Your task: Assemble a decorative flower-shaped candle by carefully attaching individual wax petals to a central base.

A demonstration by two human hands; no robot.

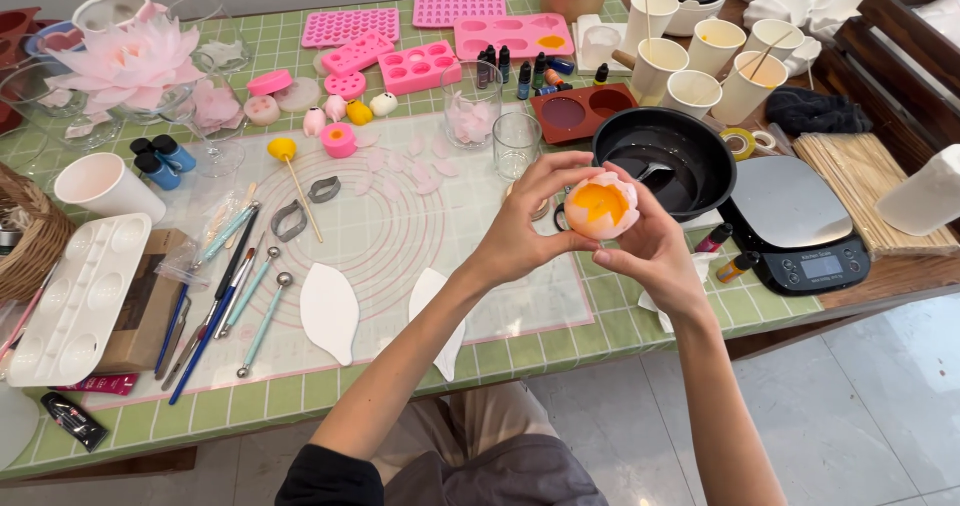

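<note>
Pink wax flower (600,206) with orange centre is grasped by both left hand (528,221) and right hand (650,251), above the table's (600,331) near edge. Black pan (665,156) and digital scale (795,221) stand just behind.

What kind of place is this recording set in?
Probably a craft workshop table, perhaps for candle or soap making. Pink moulds lie at the back, a scale sits beside a black pan, and both hands, left hand and right hand, cup a pink wax flower.
</note>
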